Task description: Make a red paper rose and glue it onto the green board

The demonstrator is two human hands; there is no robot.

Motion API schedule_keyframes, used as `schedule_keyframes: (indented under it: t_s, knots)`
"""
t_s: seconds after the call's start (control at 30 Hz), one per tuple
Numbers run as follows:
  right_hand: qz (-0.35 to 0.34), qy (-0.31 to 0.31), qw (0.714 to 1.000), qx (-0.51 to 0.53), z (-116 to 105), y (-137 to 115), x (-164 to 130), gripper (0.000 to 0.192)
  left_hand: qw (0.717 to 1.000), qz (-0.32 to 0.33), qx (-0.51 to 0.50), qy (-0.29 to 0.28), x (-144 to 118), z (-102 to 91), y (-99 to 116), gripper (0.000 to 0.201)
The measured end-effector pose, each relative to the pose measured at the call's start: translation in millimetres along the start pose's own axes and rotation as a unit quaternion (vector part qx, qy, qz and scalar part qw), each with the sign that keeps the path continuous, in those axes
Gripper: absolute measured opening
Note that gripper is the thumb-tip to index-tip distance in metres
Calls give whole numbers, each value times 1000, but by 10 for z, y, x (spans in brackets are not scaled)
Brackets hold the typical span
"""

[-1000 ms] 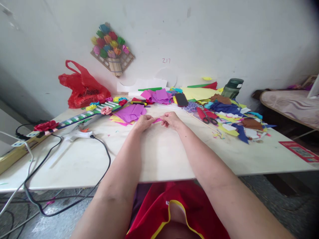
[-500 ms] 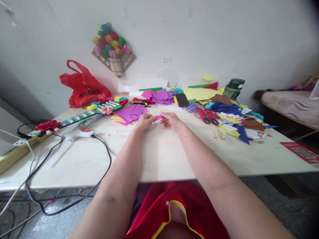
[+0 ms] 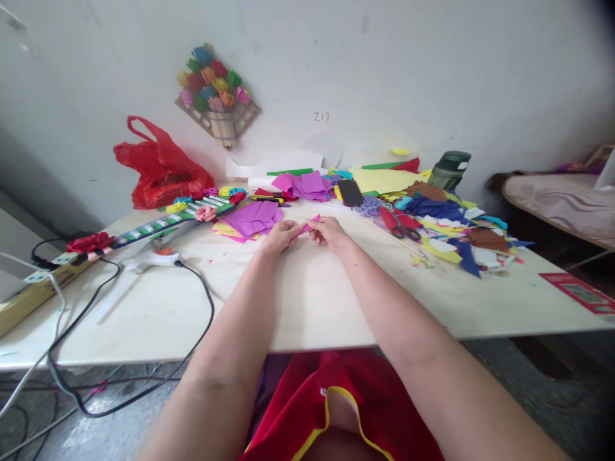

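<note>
A small piece of magenta paper [image 3: 310, 224] is pinched between my two hands, just above the middle of the table. My left hand [image 3: 283, 235] grips its left end with thumb and fingers closed. On the other side my right hand [image 3: 330, 233] pinches it, the lower fingers curled in. Part of the paper is hidden by the fingers. Left of my hands lies a stack of purple and yellow paper sheets [image 3: 254, 218]. Black-handled scissors [image 3: 400, 227] rest on the right.
A white glue gun [image 3: 148, 259] with a black cable lies at left, near a strip with paper flowers [image 3: 166, 221] and a red plastic bag [image 3: 166, 166]. Rightward are a phone [image 3: 351, 192], many paper scraps [image 3: 437, 211] and a green bottle [image 3: 449, 169].
The magenta paper has turned in my fingers, and a pointed corner now sticks up between them. Both hands stay in nearly the same place.
</note>
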State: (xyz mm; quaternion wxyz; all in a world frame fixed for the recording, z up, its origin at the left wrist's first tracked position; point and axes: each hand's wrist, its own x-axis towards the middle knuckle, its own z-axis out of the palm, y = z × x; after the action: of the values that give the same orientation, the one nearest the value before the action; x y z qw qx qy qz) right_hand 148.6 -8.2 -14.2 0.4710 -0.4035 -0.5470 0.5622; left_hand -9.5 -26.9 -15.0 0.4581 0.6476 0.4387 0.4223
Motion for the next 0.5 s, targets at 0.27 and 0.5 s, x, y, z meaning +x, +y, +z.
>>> schedule_keyframes:
  t_s: [0.27, 0.5]
  knots:
    - [-38, 29, 999, -7, -22, -59, -17, 31, 999, -16, 41, -1, -16, 5, 16, 51]
    - [-59, 31, 998, -22, -61, -42, 7, 31, 998, -18, 52, 34, 22, -16, -34, 52]
